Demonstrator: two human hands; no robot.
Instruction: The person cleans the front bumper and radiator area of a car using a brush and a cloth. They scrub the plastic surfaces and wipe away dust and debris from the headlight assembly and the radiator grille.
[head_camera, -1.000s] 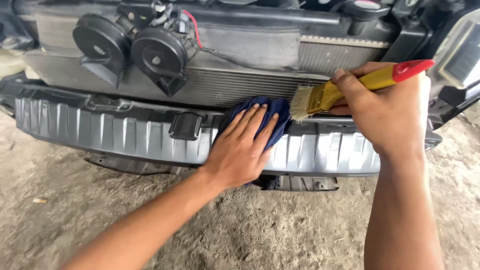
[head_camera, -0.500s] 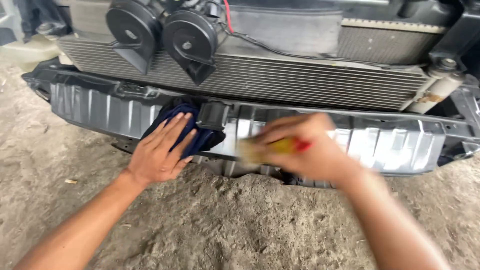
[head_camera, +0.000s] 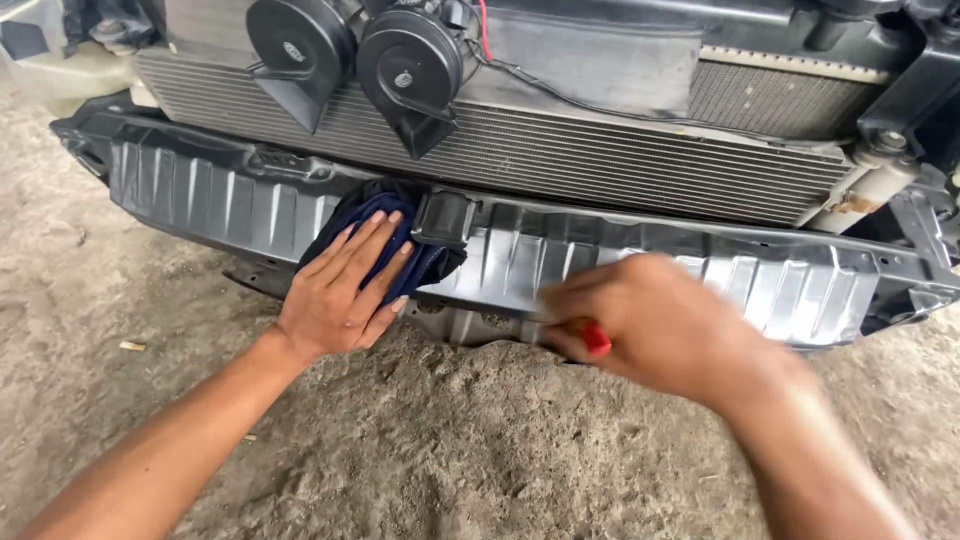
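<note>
The left hand lies flat, fingers spread and straight, pressing a dark blue cloth against the ribbed grey metal beam that runs across the stripped front of a car. Its grip is wide: the palm and fingers rest on the cloth and do not close around it. The cloth sits left of the middle of the beam, bunched just to the left of a small black block fixed to the beam's upper edge, and part of it hangs down over the beam's near face.

The right hand is blurred. It is held in front of the beam, right of the cloth and apart from it, with the fingers curled in a narrow grip around a tool of which only a red end shows below the knuckles; what the rest of the tool looks like cannot be told.

Beyond the beam stands a finned radiator, spanning most of the width. Two round black horns hang side by side in front of its upper left part, with a red wire rising just to their right. Near the person, the ground is rough, dusty grey dirt, reaching up under the beam.
</note>
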